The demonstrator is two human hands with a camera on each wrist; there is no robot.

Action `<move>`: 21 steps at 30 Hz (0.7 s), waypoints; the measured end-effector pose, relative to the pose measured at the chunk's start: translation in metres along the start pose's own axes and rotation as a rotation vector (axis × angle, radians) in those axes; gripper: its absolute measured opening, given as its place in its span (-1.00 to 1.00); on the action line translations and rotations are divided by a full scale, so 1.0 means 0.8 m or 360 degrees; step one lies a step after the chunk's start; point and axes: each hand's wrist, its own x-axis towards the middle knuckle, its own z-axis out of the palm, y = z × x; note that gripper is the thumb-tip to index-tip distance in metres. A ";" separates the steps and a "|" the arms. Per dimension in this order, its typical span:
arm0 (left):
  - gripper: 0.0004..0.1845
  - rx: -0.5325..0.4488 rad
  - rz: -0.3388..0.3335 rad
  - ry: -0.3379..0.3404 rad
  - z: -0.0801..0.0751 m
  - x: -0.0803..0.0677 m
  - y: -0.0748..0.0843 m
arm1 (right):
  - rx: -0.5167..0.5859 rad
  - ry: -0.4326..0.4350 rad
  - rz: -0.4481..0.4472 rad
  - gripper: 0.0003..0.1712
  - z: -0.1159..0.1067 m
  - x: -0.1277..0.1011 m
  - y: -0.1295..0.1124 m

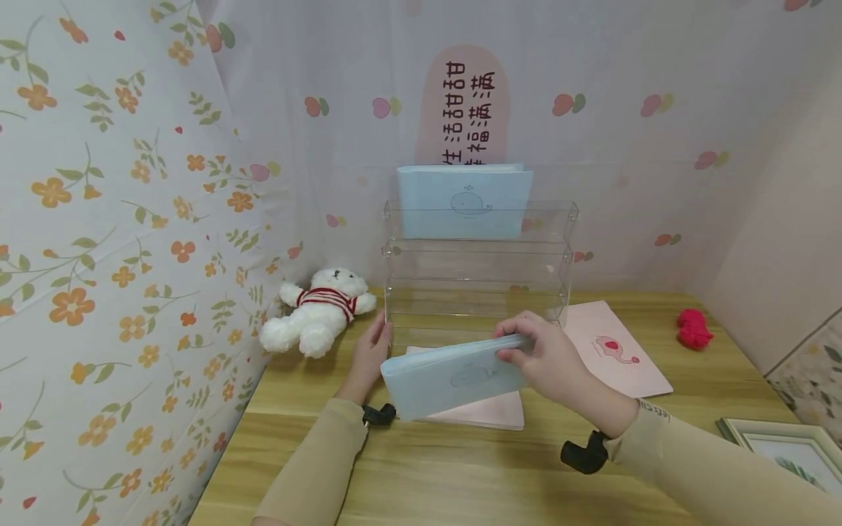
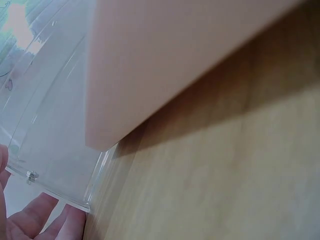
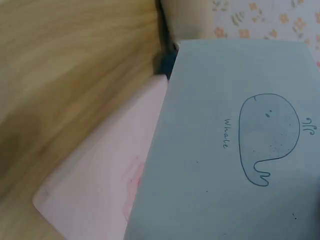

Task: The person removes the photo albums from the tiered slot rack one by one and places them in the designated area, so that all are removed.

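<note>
My right hand (image 1: pixel 549 358) pinches a light blue notebook (image 1: pixel 454 380) by its upper right edge, fingers behind and thumb in front. Its cover has a line-drawn whale (image 3: pixel 270 132) with the word "Whale". The notebook is tilted in front of a clear acrylic tiered rack (image 1: pixel 476 263). At the rack's left side, my left hand (image 1: pixel 371 354) grips the side panel; the left wrist view shows its fingers (image 2: pixel 37 215) along the panel's edge. On the top tier stands another blue whale notebook (image 1: pixel 463 201). Beneath the held one, a pink notebook (image 1: pixel 487 413) lies partly hidden.
A second pink notebook (image 1: pixel 615 347) with an elephant drawing lies right of the rack. To the left is a white teddy bear (image 1: pixel 322 310) in a striped top. A red-pink object (image 1: pixel 693 329) and a picture frame (image 1: pixel 783 446) are at the right. Curtains hang behind the table (image 1: pixel 460 475).
</note>
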 end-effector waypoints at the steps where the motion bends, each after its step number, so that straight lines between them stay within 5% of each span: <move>1: -0.45 0.0009 0.0006 -0.0002 0.000 0.000 0.000 | 0.0016 -0.0024 0.0012 -0.76 0.003 -0.005 -0.001; 21: -0.45 0.0055 -0.0007 0.0025 0.001 -0.001 0.001 | 0.0161 -0.0510 0.0403 -0.73 0.047 -0.050 0.015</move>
